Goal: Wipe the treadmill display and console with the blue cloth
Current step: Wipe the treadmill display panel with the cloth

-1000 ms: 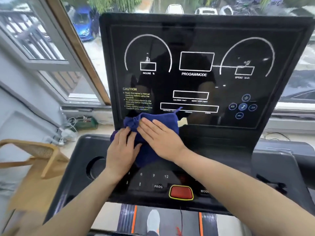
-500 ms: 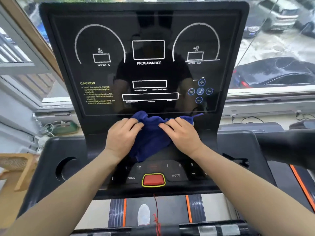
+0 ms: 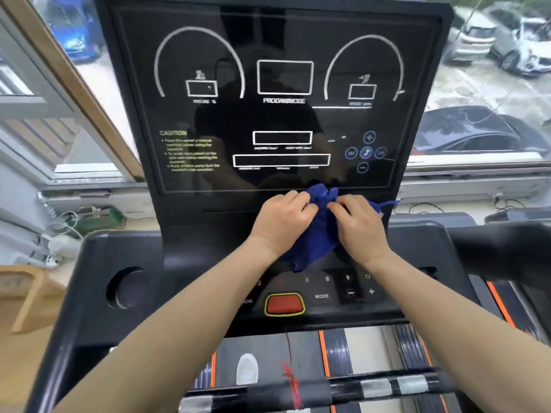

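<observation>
Two hands grip one blue cloth [image 3: 316, 234] between them: the left hand [image 3: 283, 220] pinches its left edge with curled fingers, the right hand [image 3: 357, 223] bunches its right edge. The cloth hangs just below the one dark display [image 3: 283, 114], over the console [image 3: 149, 263]. Nearer than the hands sit one red button [image 3: 284, 304] and one round cup recess [image 3: 125, 289] to their left.

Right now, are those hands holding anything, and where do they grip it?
Yes: the blue cloth. The left hand and right hand both pinch its bunched upper edge; the rest hangs below.
</observation>
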Action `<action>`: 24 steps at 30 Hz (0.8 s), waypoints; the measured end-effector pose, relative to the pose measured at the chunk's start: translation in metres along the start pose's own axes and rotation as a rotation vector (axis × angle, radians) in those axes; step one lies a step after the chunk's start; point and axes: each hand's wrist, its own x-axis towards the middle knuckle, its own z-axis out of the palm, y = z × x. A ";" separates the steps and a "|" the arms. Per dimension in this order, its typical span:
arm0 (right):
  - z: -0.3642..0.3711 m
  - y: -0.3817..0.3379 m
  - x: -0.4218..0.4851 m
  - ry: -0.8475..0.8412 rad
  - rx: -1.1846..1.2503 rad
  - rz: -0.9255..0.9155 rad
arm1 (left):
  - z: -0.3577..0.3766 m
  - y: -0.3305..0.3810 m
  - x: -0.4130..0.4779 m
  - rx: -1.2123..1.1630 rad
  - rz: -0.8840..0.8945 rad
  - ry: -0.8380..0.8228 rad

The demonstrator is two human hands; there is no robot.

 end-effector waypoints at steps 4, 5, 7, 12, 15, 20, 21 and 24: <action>0.019 -0.062 0.035 0.006 0.049 -0.114 | -0.025 -0.052 -0.050 -0.026 -0.093 0.016; 0.026 -0.081 0.045 0.018 0.076 -0.142 | -0.033 -0.068 -0.064 -0.027 -0.113 0.011; 0.038 -0.118 0.062 0.033 0.128 -0.186 | -0.047 -0.096 -0.090 -0.008 -0.147 -0.015; 0.049 -0.163 0.081 0.041 0.173 -0.200 | -0.069 -0.126 -0.111 0.110 -0.133 -0.080; 0.046 -0.148 0.072 0.026 0.163 -0.227 | -0.066 -0.119 -0.103 0.147 -0.122 -0.114; 0.022 -0.060 0.037 0.004 0.100 -0.198 | -0.037 -0.069 -0.057 0.101 -0.075 -0.105; 0.015 -0.042 0.031 -0.002 0.080 -0.194 | -0.029 -0.054 -0.043 0.085 -0.063 -0.094; 0.000 0.001 0.014 -0.026 0.021 -0.175 | -0.008 -0.008 -0.003 0.037 -0.016 -0.080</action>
